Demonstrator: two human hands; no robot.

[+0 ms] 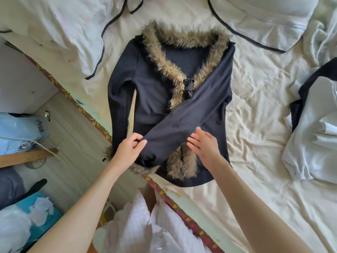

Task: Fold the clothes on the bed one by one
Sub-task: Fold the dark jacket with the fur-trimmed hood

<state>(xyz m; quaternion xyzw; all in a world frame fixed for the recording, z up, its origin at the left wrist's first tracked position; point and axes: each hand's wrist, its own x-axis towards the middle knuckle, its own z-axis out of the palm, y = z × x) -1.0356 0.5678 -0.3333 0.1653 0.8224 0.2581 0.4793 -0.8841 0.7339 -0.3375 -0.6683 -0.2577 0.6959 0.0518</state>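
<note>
The left hand (128, 149) pinches the sleeve (184, 115) near its fur cuff; the right hand (205, 145) lies flat on the same sleeve, fingers straight. The sleeve crosses the front of the cardigan (145, 84) — dark, fur-trimmed — spread flat on the bed (255, 110). More clothes (313, 128) are heaped to the right.

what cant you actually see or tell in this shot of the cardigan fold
Head view only:
- Fur cuff of the folded sleeve: mostly under the left hand.
- Navy fur-trimmed cardigan: its back, face down on the cream bedsheet.
- White and navy garment pile: cut off by the right edge.
</note>
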